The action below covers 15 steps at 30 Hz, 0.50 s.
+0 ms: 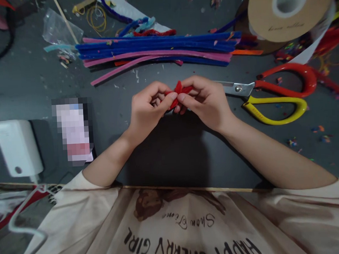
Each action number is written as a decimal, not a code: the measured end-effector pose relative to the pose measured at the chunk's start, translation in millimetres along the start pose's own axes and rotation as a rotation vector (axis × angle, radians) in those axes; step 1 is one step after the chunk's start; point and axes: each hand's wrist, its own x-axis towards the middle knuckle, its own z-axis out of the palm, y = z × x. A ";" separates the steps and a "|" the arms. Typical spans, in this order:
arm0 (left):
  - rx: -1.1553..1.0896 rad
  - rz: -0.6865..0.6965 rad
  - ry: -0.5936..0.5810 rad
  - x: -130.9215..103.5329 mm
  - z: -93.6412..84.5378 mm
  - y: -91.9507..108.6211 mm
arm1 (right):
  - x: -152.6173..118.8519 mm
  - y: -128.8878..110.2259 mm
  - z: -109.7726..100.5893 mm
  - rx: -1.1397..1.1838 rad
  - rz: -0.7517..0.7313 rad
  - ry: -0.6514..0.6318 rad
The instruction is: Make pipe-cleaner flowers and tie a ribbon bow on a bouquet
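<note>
Between my two hands is a small piece of bent red pipe cleaner [179, 87], one tip of it pointing up. My left hand [153, 105] pinches its left part between thumb and fingers. On the other side my right hand [204, 98] grips it too, and the thumbs nearly meet. The fingers cover much of the red piece, so its full shape is hidden. Just right of my right hand lie scissors [238, 88] with one red and one yellow handle. Beyond the hands stretches a bundle of blue and pink pipe cleaners [154, 48].
A ribbon spool [257, 12] stands at the back right, near scattered coloured scraps [290, 50]. To the left are a blurred-out phone [75, 128] and a white power bank [18, 148] with a cable. A clear plastic bag [59, 28] lies at the back left.
</note>
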 end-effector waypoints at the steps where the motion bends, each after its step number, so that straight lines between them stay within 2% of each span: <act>1: 0.003 -0.007 0.020 0.1 0.2 0.4 | 0.0 0.0 0.1 0.010 0.010 0.010; 5: 0.011 -0.019 0.124 0.7 0.0 -3.2 | 0.3 -0.6 -0.8 0.045 0.055 0.062; 8: -0.011 0.002 0.142 1.5 -1.3 -8.3 | 0.6 -1.8 -1.9 0.045 0.074 0.072; 15: 0.033 0.043 -0.013 -2.1 -6.0 -4.7 | 0.1 -5.7 -1.1 0.017 0.046 -0.028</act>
